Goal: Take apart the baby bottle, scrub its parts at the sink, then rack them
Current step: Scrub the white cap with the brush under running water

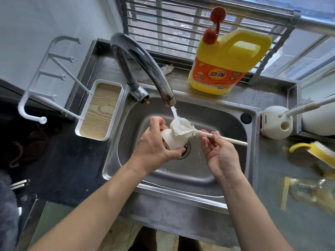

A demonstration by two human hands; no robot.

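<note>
Over the steel sink [235, 171], my left hand [154, 144] grips a white bottle part [176, 142], its opening turned toward the tap. My right hand [220, 154] pinches the thin white handle of a bottle brush [228, 139]; the brush's white sponge head [181, 126] sits at the mouth of the part. Water runs from the faucet [145, 62] onto the brush head. On the counter to the right lie a yellow handled collar [319, 154] and a clear bottle body [311, 192], both blurred.
A yellow detergent jug [226, 69] with a red pump stands behind the sink. A white drying rack [97, 113] with pegs and a wood-grain tray sits at the left. A round white brush holder [276, 125] stands at the right. The drain [185, 149] lies under the bottle part.
</note>
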